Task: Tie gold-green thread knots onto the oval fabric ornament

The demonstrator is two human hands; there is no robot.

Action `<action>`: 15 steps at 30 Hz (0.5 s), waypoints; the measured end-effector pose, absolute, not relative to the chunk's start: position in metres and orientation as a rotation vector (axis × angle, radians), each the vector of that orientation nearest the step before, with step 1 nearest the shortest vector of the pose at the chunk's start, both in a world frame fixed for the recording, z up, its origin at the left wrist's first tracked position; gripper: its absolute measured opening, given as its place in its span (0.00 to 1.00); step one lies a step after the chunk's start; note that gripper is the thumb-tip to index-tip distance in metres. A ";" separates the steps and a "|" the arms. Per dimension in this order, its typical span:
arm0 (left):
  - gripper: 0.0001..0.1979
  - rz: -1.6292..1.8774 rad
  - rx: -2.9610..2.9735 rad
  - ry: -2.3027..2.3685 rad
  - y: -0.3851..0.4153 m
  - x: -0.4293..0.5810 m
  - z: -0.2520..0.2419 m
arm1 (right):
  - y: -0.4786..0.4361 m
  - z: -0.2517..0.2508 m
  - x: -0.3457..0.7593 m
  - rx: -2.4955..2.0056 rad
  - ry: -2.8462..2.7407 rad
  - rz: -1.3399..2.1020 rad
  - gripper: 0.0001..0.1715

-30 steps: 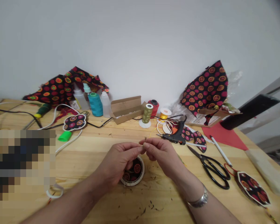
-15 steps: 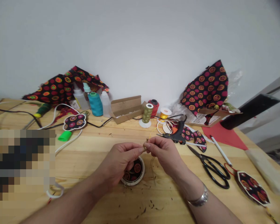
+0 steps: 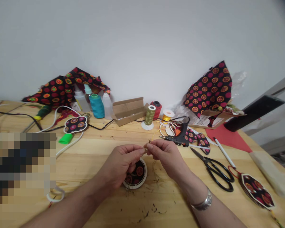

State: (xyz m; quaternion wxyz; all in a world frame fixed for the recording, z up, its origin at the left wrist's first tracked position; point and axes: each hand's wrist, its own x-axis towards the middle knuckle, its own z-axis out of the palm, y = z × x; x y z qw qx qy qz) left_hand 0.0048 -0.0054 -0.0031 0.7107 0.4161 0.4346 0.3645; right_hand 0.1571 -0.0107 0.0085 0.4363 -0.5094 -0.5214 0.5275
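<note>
Looking down through the head camera, we see both hands meeting at the centre of the frame above a wooden table (image 3: 90, 158). The left hand (image 3: 122, 163) and the right hand (image 3: 167, 155) have thumb and forefinger pressed together, each pinching the same small tuft of olive-yellow thread (image 3: 147, 146) between their touching fingertips; loose strands hang from it toward the table. Directly below the hands, partly hidden by the left hand, lies a round patterned fabric disc (image 3: 137, 174) with a white rim. A metal wristwatch (image 3: 203, 202) circles the right wrist, lower right of centre.

Right of the hands we note black scissors (image 3: 216, 171), a white pen (image 3: 224, 153) and a black glue gun (image 3: 180, 134). Behind the hands stand an olive thread spool (image 3: 150, 115), a red spool (image 3: 156, 109) and an open cardboard box (image 3: 128, 110). In the upper left of the table sit a teal spool (image 3: 96, 106) and patterned cloth (image 3: 59, 88); a second patterned cloth (image 3: 210, 88) rises at right. Thread clippings dot the bottom centre of the frame.
</note>
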 end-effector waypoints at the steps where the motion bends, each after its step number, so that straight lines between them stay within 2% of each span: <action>1: 0.11 0.811 0.920 0.959 -0.005 0.005 -0.003 | -0.011 0.008 0.157 -1.264 -1.282 1.324 0.09; 4: 0.10 0.808 0.920 0.949 -0.005 0.005 -0.003 | -0.011 0.006 0.156 -1.252 -1.217 1.330 0.05; 15: 0.11 0.790 1.005 0.985 -0.007 0.004 -0.004 | -0.010 0.008 0.157 -1.348 -1.399 1.139 0.06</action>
